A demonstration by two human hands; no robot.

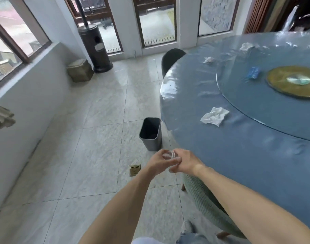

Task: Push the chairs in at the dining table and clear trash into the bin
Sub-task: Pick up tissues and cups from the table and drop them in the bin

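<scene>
Both my hands meet just in front of the dark grey bin (pixel 150 133), which stands on the floor beside the round blue table (pixel 212 147). My left hand (pixel 159 162) and my right hand (pixel 185 162) both curl round a small clear plastic cup (pixel 171 154). A crumpled white tissue (pixel 215 116) lies on the table's near side. Two smaller tissues (pixel 208 59) (pixel 245 46) lie farther back. A blue packet (pixel 253 72) rests on the glass turntable (pixel 274 106). A green chair (pixel 207 205) is tucked under the table below my right arm. A dark chair (pixel 171 58) stands at the far side.
A tall dark patio heater (pixel 95 43) and a greenish box (pixel 79 70) stand by the windows at the back left. A brass floor socket (pixel 134 169) sits in the tiled floor near my left hand. The wall with a sill runs along the left.
</scene>
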